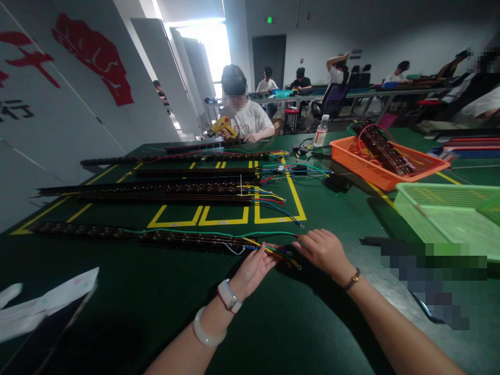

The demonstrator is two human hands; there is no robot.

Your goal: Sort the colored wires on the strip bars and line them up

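A long dark strip (175, 238) lies across the green table in front of me, with a green wire along it and a bunch of coloured wires (279, 252) at its right end. My left hand (253, 268) pinches that wire bunch near the strip's end. My right hand (322, 249) rests palm down just right of the wire tips, fingers curled towards them; whether it grips them is hidden. A watch and a pale bangle sit on my left wrist, a bracelet on my right.
More dark strips (156, 190) with coloured leads lie over yellow floor-tape boxes (273, 213). An orange basket (353, 156) of parts and a green basket (449, 213) stand at the right. A bottle (321, 131) stands further back. A person across the table holds a yellow tool (222, 126). White papers (47, 302) lie at the left.
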